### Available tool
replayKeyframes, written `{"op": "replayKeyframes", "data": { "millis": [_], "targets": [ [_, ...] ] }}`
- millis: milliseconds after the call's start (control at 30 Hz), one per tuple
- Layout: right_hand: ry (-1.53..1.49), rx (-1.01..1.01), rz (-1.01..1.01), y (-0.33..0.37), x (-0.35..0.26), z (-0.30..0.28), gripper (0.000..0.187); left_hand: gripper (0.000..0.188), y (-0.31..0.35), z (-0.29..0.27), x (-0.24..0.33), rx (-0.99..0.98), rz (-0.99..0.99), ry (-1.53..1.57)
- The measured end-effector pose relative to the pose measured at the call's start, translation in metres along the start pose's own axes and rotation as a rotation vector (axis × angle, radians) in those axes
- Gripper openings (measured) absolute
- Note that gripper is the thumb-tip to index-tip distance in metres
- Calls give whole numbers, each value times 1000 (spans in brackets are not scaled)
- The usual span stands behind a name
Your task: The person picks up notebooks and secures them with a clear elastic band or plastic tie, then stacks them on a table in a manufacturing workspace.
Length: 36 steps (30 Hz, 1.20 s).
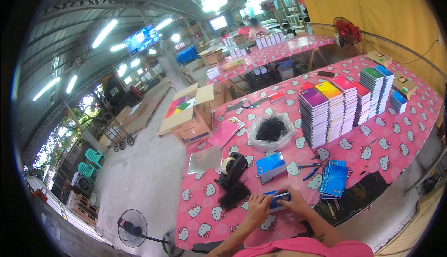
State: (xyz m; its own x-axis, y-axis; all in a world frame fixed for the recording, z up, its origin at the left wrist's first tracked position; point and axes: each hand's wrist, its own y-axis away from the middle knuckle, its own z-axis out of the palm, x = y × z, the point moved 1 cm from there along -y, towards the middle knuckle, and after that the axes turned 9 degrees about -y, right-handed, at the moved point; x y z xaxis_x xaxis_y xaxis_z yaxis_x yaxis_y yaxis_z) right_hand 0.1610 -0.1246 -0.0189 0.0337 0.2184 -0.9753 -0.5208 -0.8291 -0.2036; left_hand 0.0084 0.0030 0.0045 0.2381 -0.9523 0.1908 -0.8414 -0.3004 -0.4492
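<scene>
Left hand (257, 209) is gripping one end of a small blue pack (278, 200) low on the pink worktop (396, 140), black tape dispenser (233, 168) sitting at its eleven o'clock; right hand (294, 203) is pinching the other end, blue notebooks (334, 179) lying at its two o'clock; looks like sealing, likely calling for tape next

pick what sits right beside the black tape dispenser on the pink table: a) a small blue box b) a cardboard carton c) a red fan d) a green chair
a: a small blue box lies on the pink table just right of the black tape dispenser, above both hands, left hand and right hand, which hold a slim blue pack.
</scene>
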Motion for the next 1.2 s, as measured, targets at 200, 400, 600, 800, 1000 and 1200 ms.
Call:
{"op": "replayKeyframes", "data": {
  "millis": [200,400,600,800,1000,1200],
  "targets": [
    [-1,-33,96,-5,1,8,21,40,26,14,-49,334,-471,-39],
    [-166,-69,74,-10,14,9,20,32,63,42,-96,-40,-334,-220],
    [-74,-97,115,-5,13,6,28,26,28,-3,-49,318,-627,89],
    [-130,-155,172,-7,7,6,29,32,37,21,-22,346,-749,650],
    [-110,-134,146,-4,9,0,28,24,30,26,-2,438,-750,959],
    [-104,-134,166,-7,20,0,28,25,26,11,-27,206,-598,608]
  ]
}}
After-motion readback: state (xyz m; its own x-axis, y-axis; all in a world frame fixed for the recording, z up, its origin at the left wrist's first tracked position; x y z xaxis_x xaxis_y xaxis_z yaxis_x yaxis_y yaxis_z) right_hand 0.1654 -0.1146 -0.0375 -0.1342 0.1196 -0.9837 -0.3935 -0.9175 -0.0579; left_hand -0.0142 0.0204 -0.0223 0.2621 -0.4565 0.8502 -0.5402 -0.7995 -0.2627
